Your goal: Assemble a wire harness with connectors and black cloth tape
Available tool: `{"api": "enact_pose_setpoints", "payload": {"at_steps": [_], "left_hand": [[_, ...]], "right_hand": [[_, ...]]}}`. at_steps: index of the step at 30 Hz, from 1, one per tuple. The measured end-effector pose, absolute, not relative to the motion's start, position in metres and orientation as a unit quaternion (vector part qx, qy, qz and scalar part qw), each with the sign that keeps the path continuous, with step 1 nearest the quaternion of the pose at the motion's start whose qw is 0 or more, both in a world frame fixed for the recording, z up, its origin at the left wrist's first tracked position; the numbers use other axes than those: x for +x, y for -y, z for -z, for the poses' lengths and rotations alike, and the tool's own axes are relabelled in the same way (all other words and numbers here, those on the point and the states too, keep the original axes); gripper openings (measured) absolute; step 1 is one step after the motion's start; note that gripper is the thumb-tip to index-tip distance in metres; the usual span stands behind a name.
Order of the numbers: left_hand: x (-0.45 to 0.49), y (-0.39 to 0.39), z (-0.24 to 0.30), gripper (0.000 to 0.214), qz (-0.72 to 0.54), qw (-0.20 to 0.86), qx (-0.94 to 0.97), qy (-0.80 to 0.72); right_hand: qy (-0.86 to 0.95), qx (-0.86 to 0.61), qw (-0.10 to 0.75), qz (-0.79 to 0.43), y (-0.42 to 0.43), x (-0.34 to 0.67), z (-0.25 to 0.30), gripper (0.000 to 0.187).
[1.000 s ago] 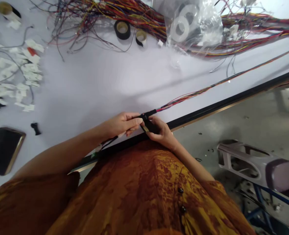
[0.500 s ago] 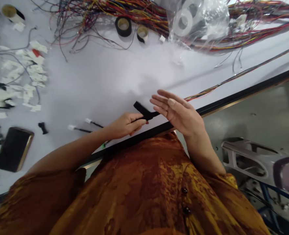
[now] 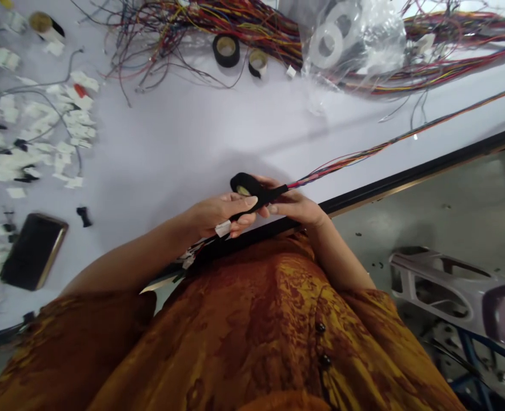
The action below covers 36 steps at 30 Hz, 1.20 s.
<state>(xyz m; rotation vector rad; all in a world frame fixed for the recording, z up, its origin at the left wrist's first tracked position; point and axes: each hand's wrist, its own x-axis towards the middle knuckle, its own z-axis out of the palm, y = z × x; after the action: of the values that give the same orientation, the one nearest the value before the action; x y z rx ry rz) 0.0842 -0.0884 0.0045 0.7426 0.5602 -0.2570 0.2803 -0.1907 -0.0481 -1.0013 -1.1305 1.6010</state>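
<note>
One light tape roll (image 3: pixel 244 185) sits in a narrow pinch between left hand (image 3: pixel 216 217) and right hand (image 3: pixel 297 206)
We hold the soft roll, not the limp wire harness (image 3: pixel 347 162) running from it, near the tabletop (image 3: pixel 171 142) front edge.

White bench (image 3: pixel 162 131), parts spread across it.
Wire bundles (image 3: pixel 244 28) and tape rolls (image 3: pixel 225 50) along far side, plastic bag (image 3: pixel 355 40) on the wires; phone (image 3: pixel 33 251) and white tags (image 3: pixel 42 142) at left.
</note>
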Motion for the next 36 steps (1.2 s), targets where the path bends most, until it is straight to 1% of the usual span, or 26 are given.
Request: {"api": "enact_pose_setpoints", "payload": {"at_steps": [2,4,8,10,13,16,18,22,23,25,27,30,32,36], "left_hand": [[0.084,0.088,-0.007,0.037,0.138,0.889,0.349,-0.262],[0.085,0.088,-0.010,0.039,0.150,0.890,0.345,-0.257],[0.084,0.092,-0.012,0.043,0.139,0.881,0.364,-0.268],[0.083,0.095,-0.009,0.040,0.112,0.860,0.402,-0.293],[0.083,0.099,0.002,0.036,0.070,0.804,0.498,-0.317],[0.084,0.098,0.011,0.031,0.056,0.768,0.550,-0.324],[0.086,0.096,0.015,0.029,0.049,0.768,0.546,-0.332],[0.087,0.090,0.016,0.023,0.021,0.767,0.541,-0.344],[0.087,0.090,0.015,0.024,0.015,0.768,0.539,-0.346],[0.087,0.090,0.012,0.028,0.006,0.777,0.527,-0.344],[0.087,0.092,0.008,0.031,-0.004,0.797,0.495,-0.345],[0.087,0.094,0.003,0.033,-0.008,0.826,0.430,-0.365],[0.088,0.094,0.001,0.033,0.007,0.836,0.401,-0.375],[0.089,0.095,0.004,0.028,0.016,0.844,0.382,-0.376]], "right_hand": [[0.477,-0.441,0.451,-0.612,0.191,0.287,0.038,0.073],[0.509,-0.442,0.442,-0.591,0.188,0.294,0.030,0.069],[0.530,-0.408,0.428,-0.608,0.189,0.291,0.029,0.048],[0.515,-0.451,0.438,-0.583,0.205,0.277,0.033,0.043],[0.515,-0.565,0.435,-0.476,0.237,0.253,0.037,0.043],[0.535,-0.625,0.398,-0.407,0.259,0.239,0.033,0.051],[0.548,-0.644,0.376,-0.380,0.263,0.238,0.027,0.050],[0.576,-0.659,0.359,-0.325,0.254,0.239,0.011,0.026],[0.586,-0.658,0.358,-0.307,0.249,0.237,0.007,0.023],[0.627,-0.651,0.339,-0.261,0.239,0.228,0.000,0.024],[0.679,-0.640,0.296,-0.203,0.228,0.215,-0.003,0.027],[0.727,-0.630,0.236,-0.137,0.214,0.200,-0.002,0.017],[0.741,-0.626,0.217,-0.111,0.209,0.194,0.000,0.014],[0.741,-0.631,0.210,-0.094,0.211,0.191,0.003,0.016]]}}
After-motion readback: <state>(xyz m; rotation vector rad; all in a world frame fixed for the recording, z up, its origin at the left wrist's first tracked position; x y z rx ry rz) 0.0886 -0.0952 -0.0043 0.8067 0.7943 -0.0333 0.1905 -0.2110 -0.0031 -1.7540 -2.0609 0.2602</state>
